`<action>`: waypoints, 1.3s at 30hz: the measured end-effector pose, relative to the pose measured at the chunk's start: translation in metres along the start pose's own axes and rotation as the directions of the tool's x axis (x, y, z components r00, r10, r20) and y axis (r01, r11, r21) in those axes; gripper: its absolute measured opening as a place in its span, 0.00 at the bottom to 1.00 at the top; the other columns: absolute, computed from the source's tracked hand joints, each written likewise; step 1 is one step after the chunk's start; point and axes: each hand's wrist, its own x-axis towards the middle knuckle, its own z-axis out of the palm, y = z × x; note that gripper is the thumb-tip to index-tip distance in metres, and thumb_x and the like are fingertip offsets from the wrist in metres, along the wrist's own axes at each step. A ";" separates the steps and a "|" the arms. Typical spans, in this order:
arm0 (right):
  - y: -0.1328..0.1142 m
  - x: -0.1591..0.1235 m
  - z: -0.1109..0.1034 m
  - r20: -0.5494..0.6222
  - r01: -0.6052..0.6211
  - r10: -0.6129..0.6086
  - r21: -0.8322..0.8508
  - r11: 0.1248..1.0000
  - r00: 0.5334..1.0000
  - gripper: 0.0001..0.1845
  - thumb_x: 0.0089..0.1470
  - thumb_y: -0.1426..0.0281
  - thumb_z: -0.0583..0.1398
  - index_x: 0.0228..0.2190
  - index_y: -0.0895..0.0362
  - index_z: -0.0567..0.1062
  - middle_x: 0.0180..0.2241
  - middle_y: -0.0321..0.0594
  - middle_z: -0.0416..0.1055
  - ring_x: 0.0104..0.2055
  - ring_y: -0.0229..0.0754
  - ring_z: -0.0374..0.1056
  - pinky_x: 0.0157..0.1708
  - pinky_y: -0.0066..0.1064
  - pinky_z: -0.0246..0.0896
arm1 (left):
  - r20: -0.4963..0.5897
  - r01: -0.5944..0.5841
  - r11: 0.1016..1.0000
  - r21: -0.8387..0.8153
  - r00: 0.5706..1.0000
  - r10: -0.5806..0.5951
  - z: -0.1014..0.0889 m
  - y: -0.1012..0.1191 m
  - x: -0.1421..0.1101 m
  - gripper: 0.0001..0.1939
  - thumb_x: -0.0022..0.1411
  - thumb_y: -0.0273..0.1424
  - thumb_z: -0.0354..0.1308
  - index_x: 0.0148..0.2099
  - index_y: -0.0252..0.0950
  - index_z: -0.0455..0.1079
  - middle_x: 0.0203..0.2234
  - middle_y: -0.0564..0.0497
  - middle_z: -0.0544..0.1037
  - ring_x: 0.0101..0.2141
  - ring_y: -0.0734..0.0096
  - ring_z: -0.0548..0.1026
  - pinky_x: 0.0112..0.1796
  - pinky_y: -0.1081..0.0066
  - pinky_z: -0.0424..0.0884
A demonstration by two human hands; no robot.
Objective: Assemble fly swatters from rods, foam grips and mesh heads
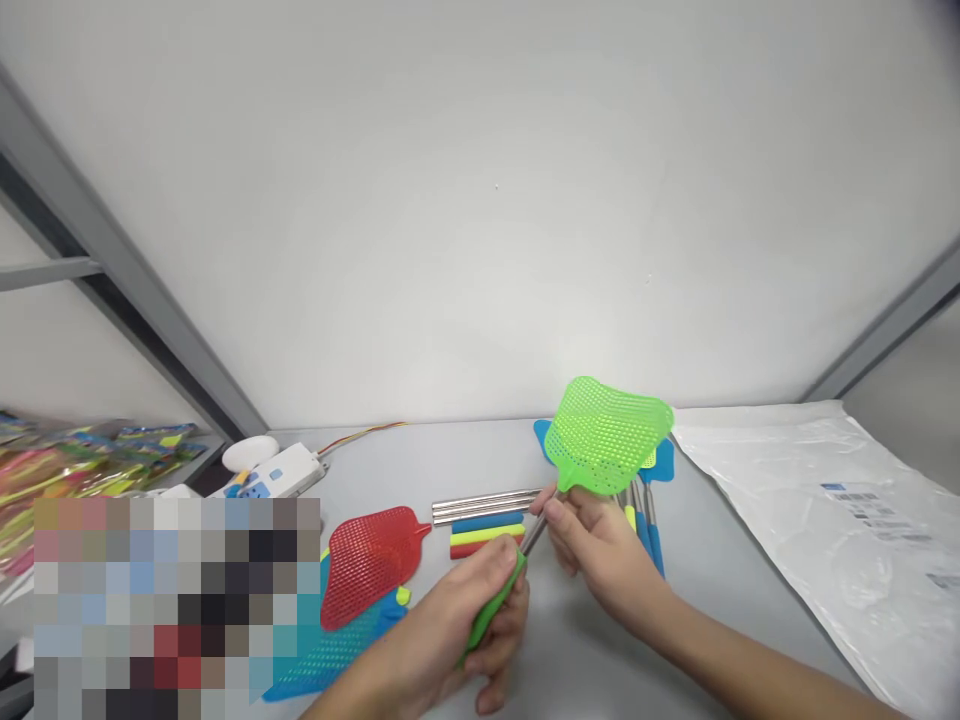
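Observation:
A green fly swatter (604, 432) is held up over the table, its perforated head tilted towards the upper right. My left hand (480, 610) wraps round its green handle grip. Higher up, the fingers of my right hand (592, 535) pinch the metal rod just below the head. Behind my hands lie several bare metal rods (480, 506) and a row of grips: a blue one (487, 522), a yellow one (480, 537) and a red one (465, 550). Left of them rests a red swatter head (375, 560) on top of a blue swatter head (322, 650).
Blue-handled swatters (652, 540) lie right of my right hand, partly hidden. A white plastic mailing bag (810, 500) covers the table's right side. At the left are a white power strip (289, 472), a white oval object (250, 453) and colourful packets (112, 455). The lower left is blurred out.

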 end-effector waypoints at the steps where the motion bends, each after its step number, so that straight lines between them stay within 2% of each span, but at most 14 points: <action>1: -0.002 0.001 0.000 -0.019 -0.003 0.003 -0.032 0.999 1.000 0.19 0.58 0.53 0.57 0.34 0.58 0.71 0.17 0.26 0.54 0.18 0.31 0.48 0.19 0.26 0.44 | -0.019 -0.049 0.999 -0.021 0.999 0.049 0.000 -0.004 0.002 0.16 0.68 0.47 0.48 0.37 0.40 0.56 0.22 0.61 0.61 0.14 0.83 0.51 0.19 0.75 0.65; 4: -0.013 0.002 -0.001 -0.104 0.001 -0.015 -0.141 0.990 0.994 0.18 0.56 0.54 0.59 0.29 0.57 0.69 0.20 0.29 0.59 0.20 0.32 0.52 0.20 0.26 0.47 | -0.024 -0.143 0.988 -0.050 0.990 0.142 -0.003 -0.017 0.007 0.13 0.68 0.43 0.51 0.40 0.39 0.58 0.22 0.59 0.64 0.18 0.80 0.61 0.27 0.70 0.70; 8: -0.019 -0.001 0.003 -0.149 -0.009 -0.026 -0.230 0.973 0.988 0.18 0.57 0.55 0.58 0.25 0.56 0.66 0.21 0.30 0.59 0.23 0.33 0.54 0.23 0.26 0.50 | 0.039 -0.131 0.991 -0.032 0.990 0.132 -0.007 -0.031 0.013 0.17 0.64 0.45 0.56 0.39 0.36 0.61 0.25 0.53 0.69 0.23 0.74 0.71 0.27 0.71 0.68; 13: -0.003 -0.022 0.020 -0.075 -0.054 0.025 -0.416 0.908 0.997 0.15 0.61 0.58 0.54 0.28 0.55 0.67 0.23 0.32 0.62 0.26 0.36 0.59 0.26 0.27 0.52 | -0.079 -0.158 0.987 0.032 0.984 0.160 -0.003 -0.037 0.021 0.24 0.60 0.50 0.58 0.47 0.36 0.66 0.25 0.50 0.73 0.27 0.68 0.74 0.30 0.68 0.70; 16: -0.002 -0.032 0.018 -0.158 -0.102 0.015 -0.554 0.826 0.987 0.18 0.62 0.58 0.53 0.24 0.54 0.62 0.23 0.33 0.62 0.26 0.38 0.60 0.26 0.28 0.51 | -0.100 -0.096 0.987 0.125 0.989 0.109 0.001 -0.035 0.021 0.27 0.58 0.51 0.60 0.49 0.35 0.69 0.32 0.45 0.76 0.34 0.62 0.76 0.37 0.63 0.71; 18: -0.009 -0.034 0.005 -0.241 -0.177 0.038 -0.590 0.788 0.970 0.19 0.63 0.56 0.50 0.24 0.54 0.61 0.22 0.34 0.63 0.26 0.39 0.61 0.26 0.29 0.51 | -0.098 -0.073 0.982 0.174 0.991 0.091 0.002 -0.033 0.020 0.29 0.57 0.53 0.59 0.48 0.34 0.71 0.37 0.42 0.76 0.37 0.59 0.76 0.38 0.62 0.72; 20: -0.020 -0.029 -0.016 -0.317 -0.257 0.051 -0.653 0.712 0.947 0.20 0.64 0.55 0.47 0.25 0.53 0.63 0.22 0.35 0.65 0.25 0.41 0.63 0.26 0.30 0.52 | -0.131 -0.094 0.964 0.250 0.983 0.129 0.002 -0.031 0.018 0.29 0.57 0.55 0.57 0.47 0.34 0.71 0.39 0.40 0.77 0.39 0.59 0.75 0.37 0.64 0.72; 21: -0.026 -0.024 -0.028 -0.362 -0.301 0.036 -0.710 0.637 0.931 0.20 0.64 0.56 0.47 0.26 0.53 0.64 0.23 0.37 0.67 0.26 0.43 0.65 0.26 0.31 0.52 | -0.154 -0.114 0.946 0.303 0.974 0.167 0.001 -0.030 0.017 0.29 0.58 0.55 0.56 0.47 0.34 0.71 0.39 0.40 0.77 0.38 0.60 0.75 0.35 0.66 0.71; 23: -0.033 -0.012 -0.050 -0.419 -0.384 0.018 -0.813 0.439 0.908 0.19 0.65 0.59 0.46 0.30 0.55 0.68 0.24 0.40 0.71 0.26 0.44 0.67 0.27 0.31 0.52 | -0.190 -0.144 0.897 0.418 0.951 0.242 0.000 -0.027 0.015 0.27 0.61 0.54 0.53 0.44 0.34 0.71 0.36 0.42 0.77 0.34 0.64 0.74 0.31 0.70 0.69; 25: -0.032 0.002 -0.065 -0.468 -0.467 0.042 -0.865 0.184 0.883 0.19 0.66 0.64 0.44 0.32 0.57 0.71 0.26 0.44 0.73 0.28 0.45 0.69 0.27 0.31 0.51 | -0.201 -0.142 0.839 0.524 0.937 0.285 -0.002 -0.023 0.014 0.25 0.64 0.52 0.50 0.41 0.35 0.71 0.31 0.45 0.77 0.29 0.67 0.72 0.29 0.71 0.66; 26: -0.030 0.009 -0.070 -0.478 -0.480 0.055 -0.867 0.130 0.877 0.20 0.66 0.65 0.44 0.32 0.58 0.71 0.27 0.46 0.73 0.29 0.45 0.70 0.27 0.31 0.51 | -0.202 -0.133 0.807 0.575 0.933 0.298 -0.003 -0.021 0.013 0.24 0.65 0.51 0.48 0.40 0.35 0.71 0.29 0.46 0.76 0.28 0.68 0.71 0.29 0.72 0.65; 29: -0.019 0.025 -0.073 -0.477 -0.482 0.095 -0.875 0.051 0.874 0.21 0.66 0.68 0.44 0.30 0.60 0.73 0.27 0.49 0.74 0.28 0.44 0.70 0.27 0.31 0.52 | -0.183 -0.110 0.690 0.715 0.923 0.337 -0.006 -0.014 0.010 0.22 0.68 0.47 0.45 0.39 0.36 0.71 0.26 0.48 0.74 0.27 0.68 0.69 0.29 0.71 0.64; 33: -0.009 0.030 -0.067 -0.451 -0.449 0.128 -0.892 -0.051 0.883 0.20 0.64 0.74 0.45 0.31 0.62 0.74 0.28 0.51 0.74 0.31 0.47 0.71 0.27 0.31 0.54 | -0.092 -0.136 0.547 0.826 0.924 0.370 -0.011 -0.006 0.006 0.18 0.69 0.43 0.45 0.39 0.38 0.72 0.26 0.48 0.74 0.29 0.65 0.70 0.33 0.70 0.64; 39: -0.006 0.030 -0.056 -0.414 -0.394 0.150 -0.907 -0.146 0.898 0.18 0.58 0.84 0.46 0.39 0.64 0.74 0.33 0.53 0.75 0.39 0.48 0.73 0.33 0.31 0.60 | -0.031 -0.171 0.466 0.868 0.918 0.395 -0.014 -0.007 0.002 0.14 0.68 0.38 0.47 0.42 0.41 0.73 0.36 0.45 0.78 0.37 0.59 0.73 0.41 0.67 0.65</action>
